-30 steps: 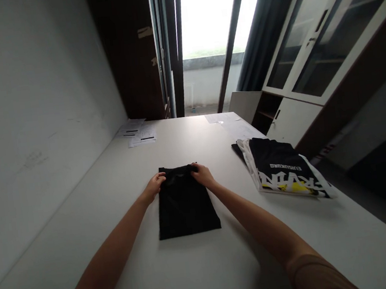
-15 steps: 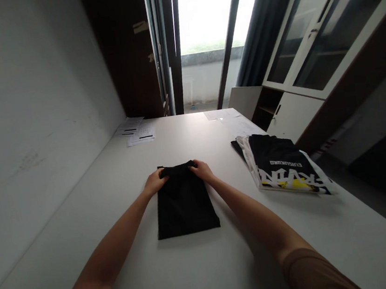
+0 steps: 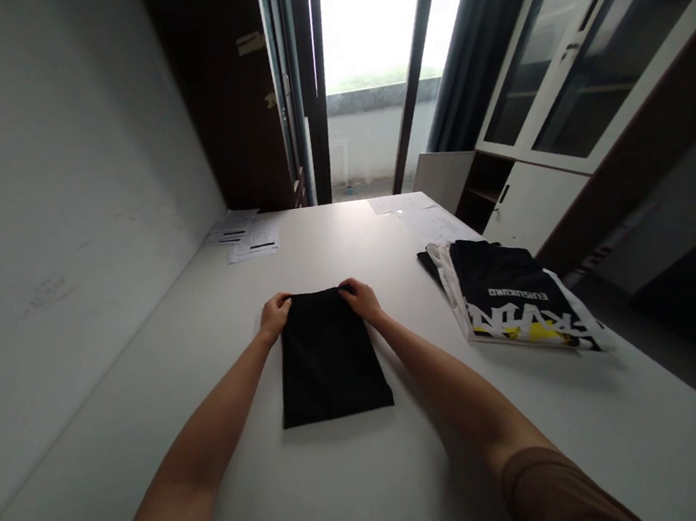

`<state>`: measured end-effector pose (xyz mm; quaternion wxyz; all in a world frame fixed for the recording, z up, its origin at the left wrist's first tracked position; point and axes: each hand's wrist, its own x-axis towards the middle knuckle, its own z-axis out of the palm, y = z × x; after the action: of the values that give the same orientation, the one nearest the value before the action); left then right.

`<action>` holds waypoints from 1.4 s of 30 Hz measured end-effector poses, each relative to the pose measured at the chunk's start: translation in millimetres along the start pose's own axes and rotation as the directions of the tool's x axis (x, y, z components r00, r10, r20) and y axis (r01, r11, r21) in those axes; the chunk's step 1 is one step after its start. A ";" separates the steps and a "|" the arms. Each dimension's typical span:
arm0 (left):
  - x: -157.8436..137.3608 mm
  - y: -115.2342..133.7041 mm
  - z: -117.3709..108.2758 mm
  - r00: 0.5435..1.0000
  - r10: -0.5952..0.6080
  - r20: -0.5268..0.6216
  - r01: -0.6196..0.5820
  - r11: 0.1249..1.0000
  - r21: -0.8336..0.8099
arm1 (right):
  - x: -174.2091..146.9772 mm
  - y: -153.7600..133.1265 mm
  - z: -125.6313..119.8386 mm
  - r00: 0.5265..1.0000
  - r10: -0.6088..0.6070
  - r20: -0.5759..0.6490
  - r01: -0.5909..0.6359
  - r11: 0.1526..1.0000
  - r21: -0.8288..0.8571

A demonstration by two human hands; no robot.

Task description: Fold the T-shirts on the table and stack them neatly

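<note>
A folded black garment (image 3: 333, 359) lies flat on the white table (image 3: 244, 501), in a neat rectangle; its exact kind does not show. At its far left corner, my left hand (image 3: 276, 315) pinches the edge between thumb and fingers. My right hand (image 3: 360, 297) grips the far right corner the same way. Between the two hands the far edge runs nearly straight. The fingertips under the cloth are hidden.
To the right sits a stack of folded clothes (image 3: 503, 284), topped by a black one with white and yellow print. Papers (image 3: 253, 237) lie at the far left by the wall (image 3: 62, 203), and more sheets (image 3: 423, 222) at the far right. A cabinet (image 3: 543, 194) stands beyond.
The far edge of the black garment, earlier rolled over toward me, is now straightened out. My left hand has shifted slightly outward and away to the corner; my right hand has moved slightly away.
</note>
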<state>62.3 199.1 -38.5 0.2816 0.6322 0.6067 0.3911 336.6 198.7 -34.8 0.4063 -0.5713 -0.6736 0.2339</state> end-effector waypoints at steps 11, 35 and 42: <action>21.6 3.6 13.4 0.981 -0.140 -0.131 0.175 0.935 0.309 | 23.4 13.3 8.6 0.994 0.103 0.023 -0.094 0.966 -0.240; 19.4 24.1 16.6 0.974 -0.182 -0.135 0.225 0.846 0.483 | 13.1 15.6 15.1 0.998 0.051 -0.041 -0.063 0.924 -0.378; -60.1 45.1 35.5 0.941 0.311 0.136 -0.333 0.765 0.551 | 13.3 14.4 17.4 0.991 0.103 -0.081 -0.127 0.902 -0.413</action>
<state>119.1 139.2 -29.2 0.0209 0.7885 0.5724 0.2238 330.6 217.5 -52.0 0.2794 -0.6902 -0.6612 0.0917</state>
